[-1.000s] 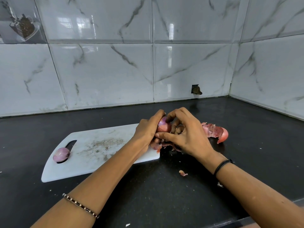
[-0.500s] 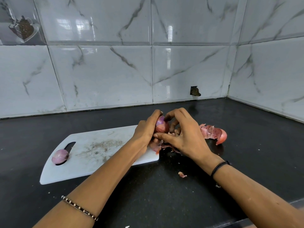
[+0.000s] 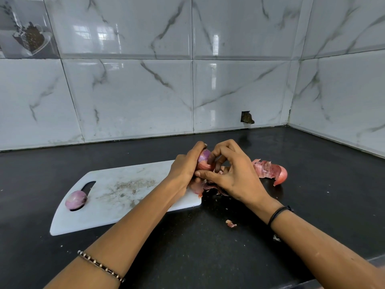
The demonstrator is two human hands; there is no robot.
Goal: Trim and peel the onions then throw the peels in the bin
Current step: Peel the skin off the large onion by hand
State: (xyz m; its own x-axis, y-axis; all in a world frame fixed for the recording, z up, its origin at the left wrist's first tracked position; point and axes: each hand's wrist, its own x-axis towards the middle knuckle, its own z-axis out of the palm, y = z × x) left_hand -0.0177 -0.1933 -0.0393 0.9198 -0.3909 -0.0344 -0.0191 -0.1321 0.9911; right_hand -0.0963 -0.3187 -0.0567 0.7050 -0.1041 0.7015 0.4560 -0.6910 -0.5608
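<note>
At centre frame our left hand [image 3: 183,170] grips the small onion [image 3: 203,159] above the cutting board's [image 3: 116,197] right end, on the dark worktop [image 3: 208,247]. Our right hand's [image 3: 235,174] fingers [image 3: 212,155] pinch its papery skin. We judge it light, firm and slick once bared; skin tears easily, so grip at the cut end.

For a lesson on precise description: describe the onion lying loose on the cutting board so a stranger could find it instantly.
Start at the white cutting board on the black counter and go to its left end, where there is a handle slot. The onion sits on that slot, small, round and purple. Unlike the onion in the hands, nobody touches it, and no loose peels lie beside it.
</note>
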